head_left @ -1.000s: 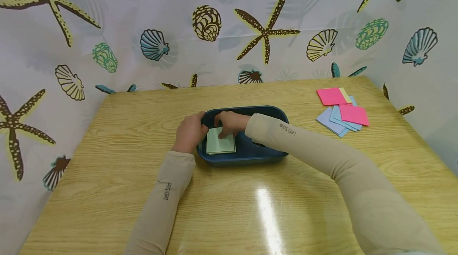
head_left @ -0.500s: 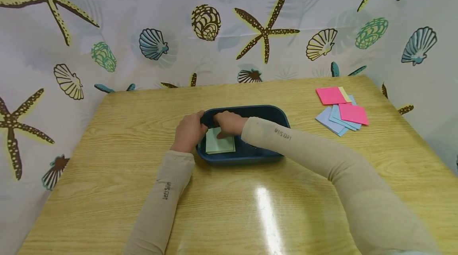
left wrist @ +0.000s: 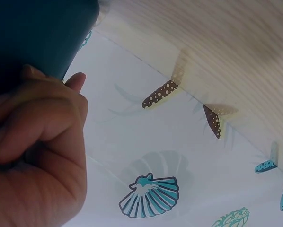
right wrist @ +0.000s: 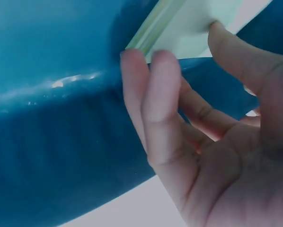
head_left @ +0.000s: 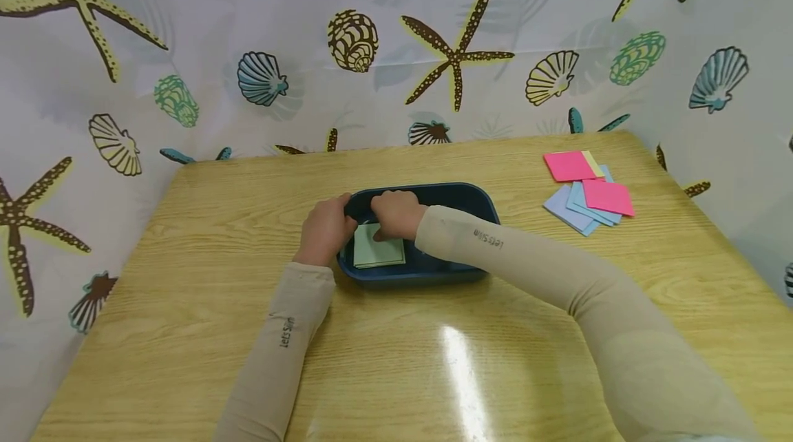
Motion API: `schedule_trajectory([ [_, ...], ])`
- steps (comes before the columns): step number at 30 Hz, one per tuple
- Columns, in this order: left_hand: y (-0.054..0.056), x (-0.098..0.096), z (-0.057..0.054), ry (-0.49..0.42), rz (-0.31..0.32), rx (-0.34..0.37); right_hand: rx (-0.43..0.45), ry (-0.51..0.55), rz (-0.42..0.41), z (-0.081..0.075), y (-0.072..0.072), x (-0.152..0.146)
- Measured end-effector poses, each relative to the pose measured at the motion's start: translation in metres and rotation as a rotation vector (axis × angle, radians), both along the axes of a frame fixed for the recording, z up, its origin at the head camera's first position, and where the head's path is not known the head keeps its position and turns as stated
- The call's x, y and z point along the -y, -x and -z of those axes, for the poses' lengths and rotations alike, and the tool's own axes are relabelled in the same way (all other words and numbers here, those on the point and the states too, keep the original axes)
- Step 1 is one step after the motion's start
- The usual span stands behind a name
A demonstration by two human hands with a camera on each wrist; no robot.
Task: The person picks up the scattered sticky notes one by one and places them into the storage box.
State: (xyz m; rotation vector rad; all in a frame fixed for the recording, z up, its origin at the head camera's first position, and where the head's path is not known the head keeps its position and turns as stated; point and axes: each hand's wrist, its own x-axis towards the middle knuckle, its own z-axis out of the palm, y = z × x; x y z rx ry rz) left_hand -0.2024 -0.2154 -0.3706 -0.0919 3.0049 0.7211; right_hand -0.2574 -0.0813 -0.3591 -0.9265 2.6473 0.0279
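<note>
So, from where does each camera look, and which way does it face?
Head: worn on the head, facing forward and down at the blue tub; left grip, right grip and sleeved forearms show.
Left wrist: on that wrist, facing past the left grip toward the table and patterned cloth; only that grip shows.
Right wrist: on that wrist, facing into the tub at the pale green notes; only the right grip shows.
Shared: head and right wrist both show the right grip at the notes.
</note>
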Motion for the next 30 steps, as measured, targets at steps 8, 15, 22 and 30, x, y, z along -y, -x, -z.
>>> schedule_trajectory([
  [8,0.001,-0.002,-0.002,0.020,-0.014,0.001,0.040,0.226,0.001,-0.030,-0.005,-0.023],
  [15,-0.001,0.002,0.000,0.040,-0.030,-0.019,-0.028,0.484,0.086,-0.060,0.005,-0.069],
  [22,-0.004,0.002,0.000,0.068,-0.037,-0.034,-0.121,0.593,0.358,-0.058,0.038,-0.151],
  [30,-0.002,-0.003,0.000,0.066,-0.023,-0.037,-0.298,0.545,0.620,-0.028,0.077,-0.248],
])
